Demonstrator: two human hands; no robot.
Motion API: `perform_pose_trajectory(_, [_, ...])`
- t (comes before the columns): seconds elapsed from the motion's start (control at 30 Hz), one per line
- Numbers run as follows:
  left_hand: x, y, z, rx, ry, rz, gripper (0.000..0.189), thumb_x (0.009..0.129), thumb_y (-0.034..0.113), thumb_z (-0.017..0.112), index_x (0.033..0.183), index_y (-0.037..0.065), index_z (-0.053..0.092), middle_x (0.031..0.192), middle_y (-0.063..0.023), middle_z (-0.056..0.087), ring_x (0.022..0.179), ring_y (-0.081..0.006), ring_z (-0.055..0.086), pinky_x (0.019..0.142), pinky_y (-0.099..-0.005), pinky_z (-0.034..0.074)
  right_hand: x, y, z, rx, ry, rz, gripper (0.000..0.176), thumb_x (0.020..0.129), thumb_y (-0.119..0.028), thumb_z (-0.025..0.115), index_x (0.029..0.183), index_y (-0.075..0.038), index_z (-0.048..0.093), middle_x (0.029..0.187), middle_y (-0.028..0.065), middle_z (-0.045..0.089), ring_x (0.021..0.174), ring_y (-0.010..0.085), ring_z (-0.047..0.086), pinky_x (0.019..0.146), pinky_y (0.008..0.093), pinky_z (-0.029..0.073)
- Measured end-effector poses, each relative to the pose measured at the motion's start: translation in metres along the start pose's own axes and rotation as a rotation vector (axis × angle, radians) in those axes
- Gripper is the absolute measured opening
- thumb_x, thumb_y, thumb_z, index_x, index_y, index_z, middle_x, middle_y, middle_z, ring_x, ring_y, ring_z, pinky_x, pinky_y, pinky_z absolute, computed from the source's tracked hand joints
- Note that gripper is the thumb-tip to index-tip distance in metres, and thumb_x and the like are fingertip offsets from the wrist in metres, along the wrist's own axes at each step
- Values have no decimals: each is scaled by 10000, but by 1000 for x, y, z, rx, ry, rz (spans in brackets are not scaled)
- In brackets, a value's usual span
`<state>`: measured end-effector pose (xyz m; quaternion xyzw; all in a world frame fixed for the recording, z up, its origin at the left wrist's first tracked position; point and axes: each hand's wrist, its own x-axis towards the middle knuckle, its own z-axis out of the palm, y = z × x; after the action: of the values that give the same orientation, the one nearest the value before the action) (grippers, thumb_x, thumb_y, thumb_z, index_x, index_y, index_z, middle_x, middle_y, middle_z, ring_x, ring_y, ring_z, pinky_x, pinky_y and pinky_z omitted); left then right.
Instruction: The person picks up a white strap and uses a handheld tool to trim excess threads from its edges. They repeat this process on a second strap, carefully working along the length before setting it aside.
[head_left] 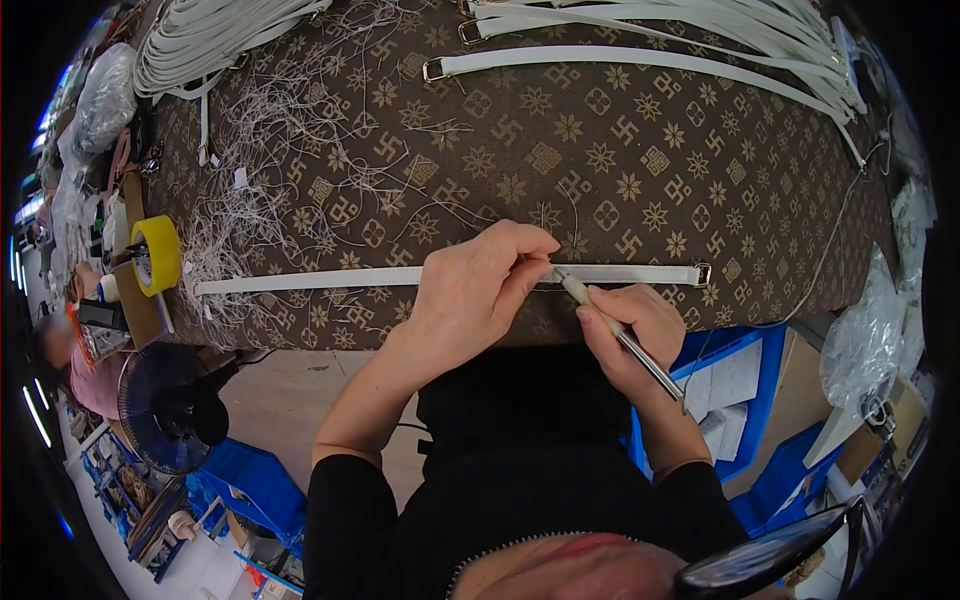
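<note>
A narrow white strap with a metal buckle at its right end lies across the patterned cloth near its front edge. My left hand rests over the strap's middle, thumb and forefinger pinched together; what is between them is too small to make out. In my right hand is a pen-shaped tool with a pale grip, a metal rear end and a thin cord. Its tip points at the strap, close to my left fingertips. Whether the tip touches is hidden.
Loose white threads litter the cloth's left side. Bundled white straps and more buckled straps lie at the back. Yellow tape stands at the left edge, above a black fan. Blue bins sit below the table.
</note>
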<state>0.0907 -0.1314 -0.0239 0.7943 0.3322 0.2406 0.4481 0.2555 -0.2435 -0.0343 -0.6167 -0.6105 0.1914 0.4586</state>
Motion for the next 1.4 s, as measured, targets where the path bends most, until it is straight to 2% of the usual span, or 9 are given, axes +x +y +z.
perform_pose_trajectory(0.43, [1,0,1,7,19,12,190,813,15,669,984,49,594,815,-81,637,649,-214,654,556,-297,510,-2,0,1,10,7,22,193,737,-61,753,902,-37,658,750,94,667,628,224,627,564,305,469])
perform_pose_trajectory(0.67, [1,1,1,5,25,16,181,814,16,670,974,53,594,820,-81,641,649,-215,654,557,-293,512,0,3,0,0,5,-61,267,694,-11,776,931,-15,654,736,93,666,596,223,631,524,283,472])
perform_pose_trajectory(0.77, [0,0,1,2,15,-10,139,838,51,676,955,44,600,874,-70,650,652,-177,628,569,-265,491,0,4,1,-12,8,-82,275,688,-7,780,934,-17,657,746,94,668,608,225,638,532,285,479])
perform_pose_trajectory(1.17, [-1,-3,-1,-96,17,-33,183,831,41,673,994,42,589,840,-99,629,670,-213,648,586,-284,517,-4,4,-2,63,26,-10,238,715,-16,757,929,-25,654,742,94,669,595,215,623,533,278,474])
perform_pose_trajectory(1.23, [-4,-4,-8,-384,222,-184,178,856,41,661,1012,44,575,931,-63,607,758,-73,556,635,-191,437,-8,3,-5,119,48,45,213,734,-21,743,926,-27,651,738,95,664,594,204,616,536,274,468])
perform_pose_trajectory(1.27, [-1,-2,-18,-272,260,-167,179,826,82,695,981,67,605,956,-62,587,811,-119,548,708,-248,430,-9,3,-6,175,69,103,187,754,-27,729,923,-29,648,733,95,659,593,192,608,540,270,461])
perform_pose_trajectory(1.3, [1,1,-27,-272,257,-164,179,826,82,695,981,67,605,956,-62,587,811,-119,548,708,-248,430,-10,4,-7,173,73,103,187,754,-27,729,923,-29,648,733,95,659,593,192,608,540,270,461])
perform_pose_trajectory(1.37, [0,7,-39,406,-39,97,193,779,134,727,940,88,632,924,-52,575,833,-195,545,793,-329,404,-12,5,-7,286,107,149,158,785,-34,710,928,-25,641,734,92,646,601,167,591,554,261,452])
perform_pose_trajectory(1.4, [-4,7,-34,413,-127,44,197,738,168,741,895,107,639,914,-36,579,868,-239,535,832,-365,359,-13,6,-7,288,105,148,158,785,-34,710,928,-25,641,734,92,646,601,167,591,554,261,452])
